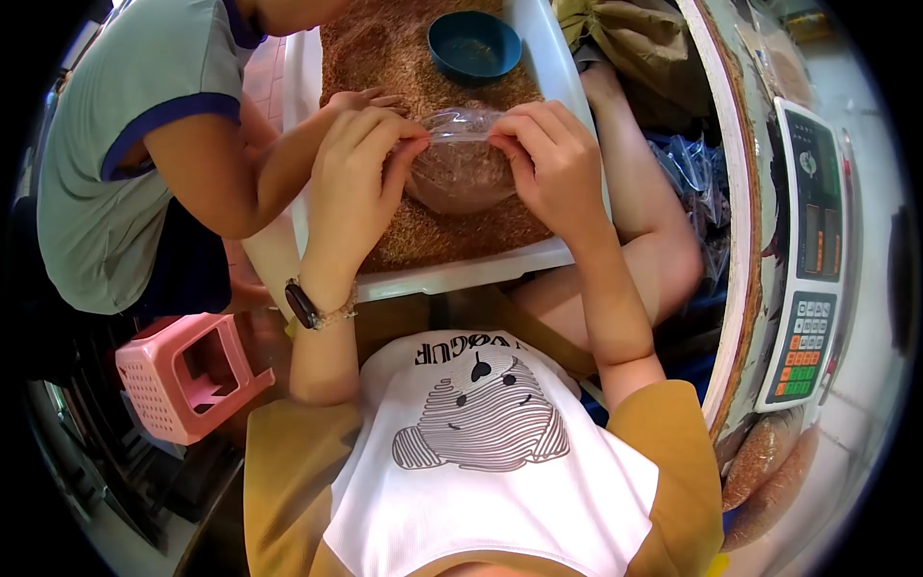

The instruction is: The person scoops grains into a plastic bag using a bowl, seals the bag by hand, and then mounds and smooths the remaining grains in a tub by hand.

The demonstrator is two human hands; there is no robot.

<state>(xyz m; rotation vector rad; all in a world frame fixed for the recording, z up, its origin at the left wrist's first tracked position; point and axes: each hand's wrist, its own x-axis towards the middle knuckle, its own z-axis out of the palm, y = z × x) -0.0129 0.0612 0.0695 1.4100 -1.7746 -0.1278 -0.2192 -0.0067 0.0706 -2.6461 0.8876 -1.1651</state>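
A clear plastic bag with brown grain-like contents hangs between my two hands, over the loose brown material in a white tub. My left hand pinches the left end of the bag's top edge, with a dark watch on that wrist. The right end of the same edge is pinched between the fingers of my right hand. Just beyond the bag, a teal bowl rests on the loose material.
Another person leans in at the left, one hand over the tub. A pink stool stands at the lower left. On the right are a ledge, a digital scale and filled bags. Crumpled plastic bags lie beside the tub.
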